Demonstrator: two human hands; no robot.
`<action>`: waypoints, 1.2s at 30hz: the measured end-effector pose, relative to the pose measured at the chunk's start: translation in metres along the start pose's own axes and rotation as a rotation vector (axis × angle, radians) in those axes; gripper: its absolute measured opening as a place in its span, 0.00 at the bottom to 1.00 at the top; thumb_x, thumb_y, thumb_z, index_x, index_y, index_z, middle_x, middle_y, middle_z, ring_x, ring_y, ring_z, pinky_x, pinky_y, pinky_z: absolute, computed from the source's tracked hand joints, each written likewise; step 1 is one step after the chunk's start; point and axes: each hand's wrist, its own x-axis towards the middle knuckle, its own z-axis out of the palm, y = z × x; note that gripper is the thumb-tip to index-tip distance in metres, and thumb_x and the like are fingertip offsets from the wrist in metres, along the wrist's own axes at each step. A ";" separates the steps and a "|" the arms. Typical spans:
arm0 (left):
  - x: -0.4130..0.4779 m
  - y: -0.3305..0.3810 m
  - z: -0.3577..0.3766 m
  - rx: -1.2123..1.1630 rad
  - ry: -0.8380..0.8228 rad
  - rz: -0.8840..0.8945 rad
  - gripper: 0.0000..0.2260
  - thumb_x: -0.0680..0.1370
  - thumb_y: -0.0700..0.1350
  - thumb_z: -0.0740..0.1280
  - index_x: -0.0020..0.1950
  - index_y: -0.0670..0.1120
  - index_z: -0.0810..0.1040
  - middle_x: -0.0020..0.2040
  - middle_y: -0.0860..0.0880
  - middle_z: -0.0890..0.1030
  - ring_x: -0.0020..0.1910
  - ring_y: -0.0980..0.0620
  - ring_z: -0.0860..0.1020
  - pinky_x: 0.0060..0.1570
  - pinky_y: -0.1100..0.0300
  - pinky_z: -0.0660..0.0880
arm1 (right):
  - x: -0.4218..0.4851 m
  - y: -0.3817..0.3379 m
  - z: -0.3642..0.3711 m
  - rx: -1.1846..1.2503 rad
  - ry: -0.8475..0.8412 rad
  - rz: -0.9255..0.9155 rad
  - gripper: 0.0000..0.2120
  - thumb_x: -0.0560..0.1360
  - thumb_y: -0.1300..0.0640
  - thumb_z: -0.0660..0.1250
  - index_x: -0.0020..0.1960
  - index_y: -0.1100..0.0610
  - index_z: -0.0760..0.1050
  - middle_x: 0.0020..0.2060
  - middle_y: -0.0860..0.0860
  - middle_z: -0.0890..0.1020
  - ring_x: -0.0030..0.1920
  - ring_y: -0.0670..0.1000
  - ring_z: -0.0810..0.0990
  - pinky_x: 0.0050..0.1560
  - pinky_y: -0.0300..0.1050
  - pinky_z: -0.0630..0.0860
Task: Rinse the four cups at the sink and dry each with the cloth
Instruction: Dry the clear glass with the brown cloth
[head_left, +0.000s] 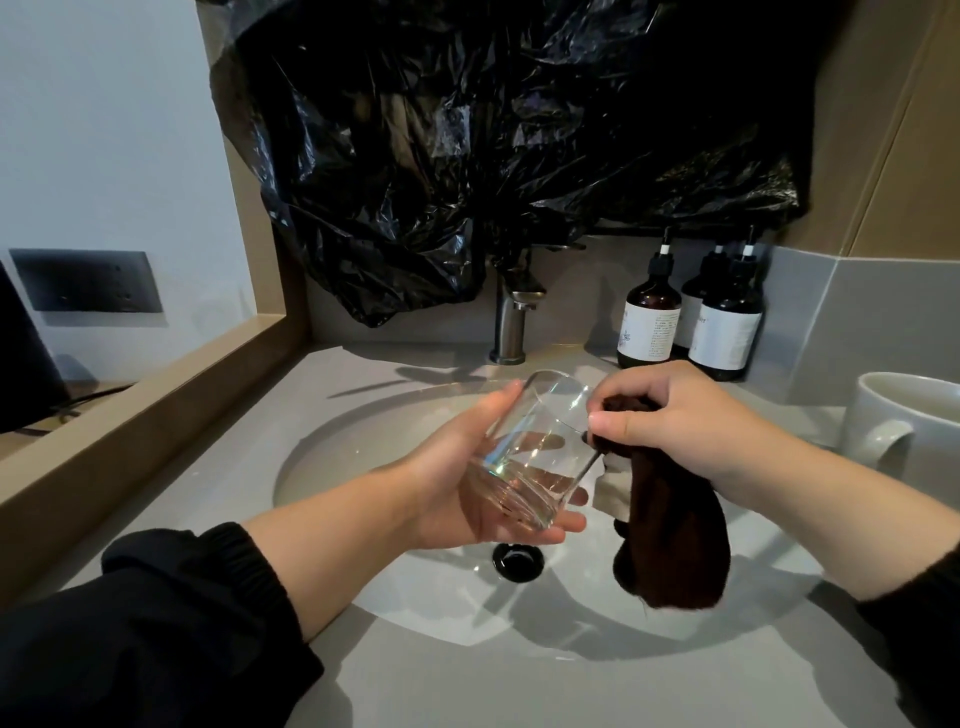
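You are holding the glass (535, 447) over the sink basin (363, 452), above the drain (518, 558), tilted with its mouth pointing up and away from you. Your left hand (467, 478) is cupping it from below, fingers curled round the base and lower wall. Your right hand (670, 421) is pinching the dark cloth (675, 540) against the glass near the rim, thumb on the outside, while most of the cloth is hanging loose towards the basin.

This is looking like the drying step for this cup. I cannot tell whether water is sitting inside, so you are better off tipping it out first. You are gripping little fabric, so gather more into your fingers, push a wad inside, and turn the glass with your left hand against it. Wet glass is slippery, so your left fingers are needing a firm hold while you are working low over the basin.

A white mug (893, 426) is waiting at the counter's right edge, near the bottles (649, 322) in the back right corner.
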 end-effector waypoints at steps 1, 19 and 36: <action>0.000 0.000 0.001 0.001 0.015 0.014 0.30 0.72 0.65 0.62 0.65 0.45 0.74 0.54 0.38 0.83 0.51 0.38 0.82 0.51 0.48 0.80 | 0.000 -0.002 0.000 0.017 0.001 0.018 0.12 0.70 0.64 0.72 0.31 0.51 0.80 0.31 0.48 0.81 0.34 0.44 0.78 0.39 0.33 0.75; 0.013 -0.011 0.011 0.726 0.373 0.344 0.28 0.75 0.67 0.57 0.69 0.52 0.68 0.53 0.50 0.80 0.48 0.57 0.80 0.47 0.63 0.72 | 0.000 -0.012 0.017 -0.265 0.085 0.067 0.04 0.71 0.57 0.72 0.38 0.56 0.81 0.32 0.49 0.78 0.35 0.47 0.75 0.38 0.39 0.70; 0.013 -0.005 0.005 0.099 0.357 0.114 0.26 0.74 0.66 0.63 0.60 0.47 0.75 0.50 0.39 0.82 0.45 0.40 0.83 0.48 0.48 0.80 | -0.002 -0.005 0.020 -0.226 0.407 -0.209 0.10 0.72 0.59 0.69 0.49 0.48 0.72 0.49 0.43 0.72 0.48 0.39 0.74 0.47 0.27 0.69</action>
